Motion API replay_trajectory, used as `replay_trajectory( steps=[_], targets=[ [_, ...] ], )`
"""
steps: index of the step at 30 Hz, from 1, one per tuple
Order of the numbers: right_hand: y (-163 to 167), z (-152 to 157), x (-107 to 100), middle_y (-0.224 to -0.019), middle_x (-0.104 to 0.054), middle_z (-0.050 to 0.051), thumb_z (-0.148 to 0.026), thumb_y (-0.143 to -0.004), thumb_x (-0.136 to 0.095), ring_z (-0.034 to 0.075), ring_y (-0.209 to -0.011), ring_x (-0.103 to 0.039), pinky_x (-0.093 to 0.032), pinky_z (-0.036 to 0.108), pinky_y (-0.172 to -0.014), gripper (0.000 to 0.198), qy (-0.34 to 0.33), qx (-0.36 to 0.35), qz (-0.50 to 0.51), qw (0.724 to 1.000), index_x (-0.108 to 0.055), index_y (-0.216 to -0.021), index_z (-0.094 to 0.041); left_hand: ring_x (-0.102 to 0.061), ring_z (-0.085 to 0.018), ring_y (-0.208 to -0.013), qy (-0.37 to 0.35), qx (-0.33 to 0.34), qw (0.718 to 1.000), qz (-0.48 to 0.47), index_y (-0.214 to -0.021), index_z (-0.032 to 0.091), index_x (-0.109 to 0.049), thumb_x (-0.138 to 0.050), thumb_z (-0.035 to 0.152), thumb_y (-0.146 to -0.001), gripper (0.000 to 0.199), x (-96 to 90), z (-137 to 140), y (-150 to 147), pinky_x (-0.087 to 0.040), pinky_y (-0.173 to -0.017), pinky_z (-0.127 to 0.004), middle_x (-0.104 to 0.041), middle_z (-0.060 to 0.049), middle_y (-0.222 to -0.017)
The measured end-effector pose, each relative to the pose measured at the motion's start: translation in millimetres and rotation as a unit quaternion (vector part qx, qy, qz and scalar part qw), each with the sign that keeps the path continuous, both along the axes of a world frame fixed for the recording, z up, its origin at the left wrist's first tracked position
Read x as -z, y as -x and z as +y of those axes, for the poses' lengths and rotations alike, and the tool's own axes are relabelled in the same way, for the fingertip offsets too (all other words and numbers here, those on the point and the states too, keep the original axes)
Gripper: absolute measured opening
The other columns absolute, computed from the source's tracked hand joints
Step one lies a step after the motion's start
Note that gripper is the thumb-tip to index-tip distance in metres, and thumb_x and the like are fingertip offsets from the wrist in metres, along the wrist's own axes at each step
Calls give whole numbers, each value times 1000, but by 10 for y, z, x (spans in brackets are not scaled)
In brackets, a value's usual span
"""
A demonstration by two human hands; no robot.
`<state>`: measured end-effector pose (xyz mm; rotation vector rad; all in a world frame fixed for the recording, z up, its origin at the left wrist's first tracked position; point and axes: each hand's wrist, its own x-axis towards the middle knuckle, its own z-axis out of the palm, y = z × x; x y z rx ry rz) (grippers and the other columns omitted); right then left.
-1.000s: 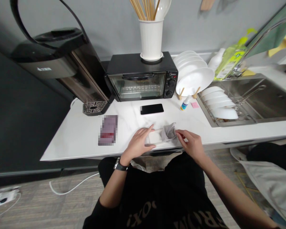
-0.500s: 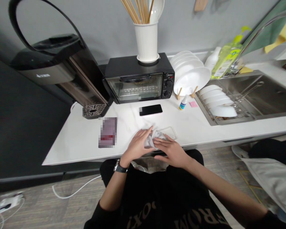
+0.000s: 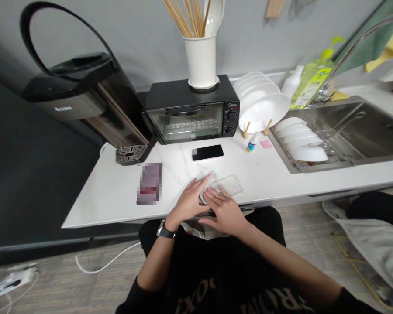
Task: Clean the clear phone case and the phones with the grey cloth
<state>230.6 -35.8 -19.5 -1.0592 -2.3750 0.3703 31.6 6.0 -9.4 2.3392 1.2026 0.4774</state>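
A clear phone case (image 3: 232, 185) lies on the white counter near its front edge, its left end hidden by my hands. My left hand (image 3: 189, 201) is around that left end, thumb and fingers on either side of it. From the right, my right hand (image 3: 225, 210) presses a crumpled whitish cloth (image 3: 203, 195) down there, its fingers extended and close together. Most of the cloth is covered, so its full shape is hidden. Just beyond lies a phone (image 3: 208, 152) with a dark screen. A small spray bottle (image 3: 252, 143) stands further right, beside a pink sticky note (image 3: 266, 144).
Behind the phone stands a black toaster oven (image 3: 190, 117), with a white utensil holder (image 3: 201, 61) on top. A tall dark dispenser (image 3: 94, 104) and a blurred purple item (image 3: 149, 183) are at left. Plates (image 3: 265, 109), bowls (image 3: 303, 139) and a sink (image 3: 367, 131) occupy the right.
My right hand has slid left, close against my left hand, carrying the cloth. More of the phone case now shows to the right of my fingers.
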Motion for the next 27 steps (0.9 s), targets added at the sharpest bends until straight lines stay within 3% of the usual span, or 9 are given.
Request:
replay_trajectory(
  steps=[3, 8, 10, 13, 16, 18, 22, 25, 27],
  targets=[
    [-303, -20, -61, -142, -68, 10, -51, -104, -58, 27, -138, -60, -29, 55, -128, 48, 29, -21, 0, 999, -64, -141, -22, -44, -29, -151, -2, -7, 1000, 5, -169, 30, -11, -80, 40, -84, 109, -15, -29, 2, -24, -131, -49, -39, -9, -168],
    [-992, 55, -133, -137, -71, 7, -37, -108, -52, 26, -130, -67, -21, 59, -129, 34, -18, 78, -54, 995, -66, -137, -27, -48, -29, -147, 11, -1, 1000, -4, -169, 33, -8, -81, 38, -84, 112, -76, -5, -52, -22, -130, -55, -56, -6, -157],
    [-951, 92, -114, -141, -69, 11, -40, -107, -54, 30, -131, -65, -19, 62, -129, 40, -41, 100, -70, 992, -64, -141, -22, -49, -30, -147, 17, 3, 1000, -9, -169, 34, -7, -81, 38, -84, 112, -78, 17, -68, -22, -130, -56, -59, -6, -154],
    [-523, 121, -47, -147, -62, 19, -53, -102, -59, 37, -140, -57, -26, 64, -126, 59, -55, 93, -62, 992, -60, -145, -12, -48, -32, -147, 18, -2, 1000, -10, -169, 30, -9, -82, 41, -84, 112, -60, 32, -68, -25, -129, -55, -52, -10, -159],
    [-70, 105, -13, -141, -67, 22, -62, -97, -62, 36, -138, -59, -34, 58, -125, 68, -40, 27, -31, 998, -63, -140, -9, -49, -31, -147, 13, -11, 1000, -18, -169, 31, -10, -79, 35, -84, 109, -60, 10, -42, -27, -128, -53, -46, -10, -164],
    [-3, 89, -23, -138, -69, 19, -63, -97, -63, 33, -135, -62, -38, 54, -123, 65, -19, -22, -13, 999, -66, -136, -12, -54, -31, -140, 10, -14, 999, -29, -169, 31, -10, -79, 32, -84, 110, -78, -13, -27, -34, -125, -51, -52, -9, -158],
    [-522, 145, -75, -137, -72, 6, -45, -105, -58, 26, -134, -64, -36, 54, -124, 34, 10, -39, -18, 999, -69, -132, -26, -57, -31, -133, -3, -9, 999, -34, -169, 30, -10, -83, 33, -81, 115, -110, -23, -31, -41, -119, -51, -61, -9, -146],
    [-969, 252, -125, -138, -71, 8, -37, -108, -53, 26, -130, -66, -33, 56, -124, 33, -14, 22, -60, 998, -66, -136, -26, -54, -32, -137, -6, 2, 999, -32, -169, 32, -7, -83, 32, -81, 116, -100, 6, -55, -35, -123, -53, -62, -7, -148],
    [-1000, 303, -137, -138, -70, 11, -38, -108, -53, 28, -129, -67, -35, 57, -122, 36, -32, 50, -79, 995, -65, -137, -22, -52, -32, -141, 1, 2, 1000, -30, -169, 32, -6, -82, 33, -82, 115, -85, 31, -71, -28, -127, -55, -60, -6, -151]
  ],
)
